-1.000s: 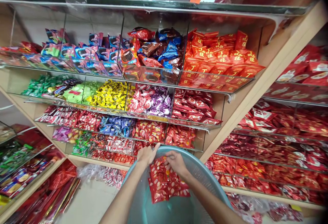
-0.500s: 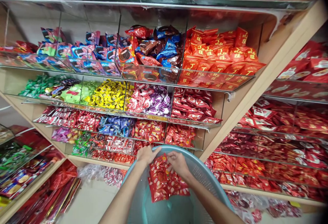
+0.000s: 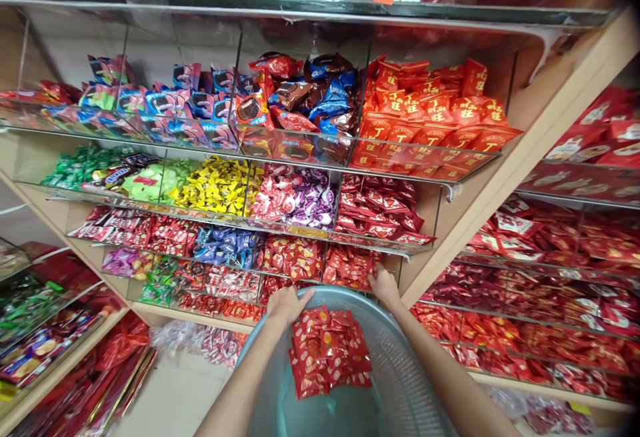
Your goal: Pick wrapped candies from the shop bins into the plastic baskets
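Note:
My left hand (image 3: 288,304) grips the far rim of a blue-green plastic basket (image 3: 420,357), thumb stretched along the edge. Inside the basket lies a pile of small red candy packets (image 3: 330,354) with round orange and pink prints. My right hand (image 3: 386,286) is beyond the basket's right rim, at the right end of a low shelf bin. Its bent fingers meet the edge of the red packets (image 3: 353,265) there; whether they pinch one is hidden.
Clear-fronted shelves hold yellow candies (image 3: 214,185), purple-wrapped candies (image 3: 314,200) and orange-red snack bags (image 3: 430,117). A wooden upright (image 3: 480,197) stands right of my right hand. Plastic bags (image 3: 175,337) lie on the floor at left.
My right hand has left the packets in the basket and moved up and right to the shelf bin. My left hand stays on the rim. The view has shifted slightly.

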Available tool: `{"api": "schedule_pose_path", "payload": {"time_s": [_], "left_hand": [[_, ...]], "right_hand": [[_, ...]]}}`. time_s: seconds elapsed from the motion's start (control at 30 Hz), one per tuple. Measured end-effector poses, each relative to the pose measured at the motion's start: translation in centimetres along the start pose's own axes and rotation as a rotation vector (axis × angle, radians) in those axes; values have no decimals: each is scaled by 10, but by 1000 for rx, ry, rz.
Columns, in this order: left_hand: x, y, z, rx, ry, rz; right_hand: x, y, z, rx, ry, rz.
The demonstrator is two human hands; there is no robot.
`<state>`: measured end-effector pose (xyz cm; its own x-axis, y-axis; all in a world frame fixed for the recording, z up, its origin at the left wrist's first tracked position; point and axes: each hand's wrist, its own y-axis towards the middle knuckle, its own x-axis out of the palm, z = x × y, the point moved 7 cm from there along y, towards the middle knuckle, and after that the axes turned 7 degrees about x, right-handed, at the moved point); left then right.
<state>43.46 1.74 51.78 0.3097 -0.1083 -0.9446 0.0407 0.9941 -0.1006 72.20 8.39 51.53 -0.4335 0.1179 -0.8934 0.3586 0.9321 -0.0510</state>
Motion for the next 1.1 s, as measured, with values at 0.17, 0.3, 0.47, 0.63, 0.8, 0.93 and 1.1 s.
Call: {"api": "schedule_pose_path", "payload": {"time_s": [0.17, 0.3, 0.47, 0.63, 0.8, 0.93, 1.1], "left_hand": [[1, 0, -1, -3, 9, 2], [2, 2, 0, 3, 10, -7], [0, 1, 0, -6, 16, -11], [1, 1, 0, 1, 17, -8], [3, 3, -3, -17, 5, -4], [3, 2, -2, -20, 0, -10], [1, 1, 0, -2, 3, 3]], "right_hand": [[15, 1, 6, 98, -7, 0], [14, -1, 9, 89, 50, 47], [8, 0, 10, -19, 224, 109], [-17, -22, -8, -279, 390, 230], [-47, -68, -27, -363, 642, 237], [-20, -104, -41, -283, 879, -145], [38, -148, -52, -252, 868, -613]]}}
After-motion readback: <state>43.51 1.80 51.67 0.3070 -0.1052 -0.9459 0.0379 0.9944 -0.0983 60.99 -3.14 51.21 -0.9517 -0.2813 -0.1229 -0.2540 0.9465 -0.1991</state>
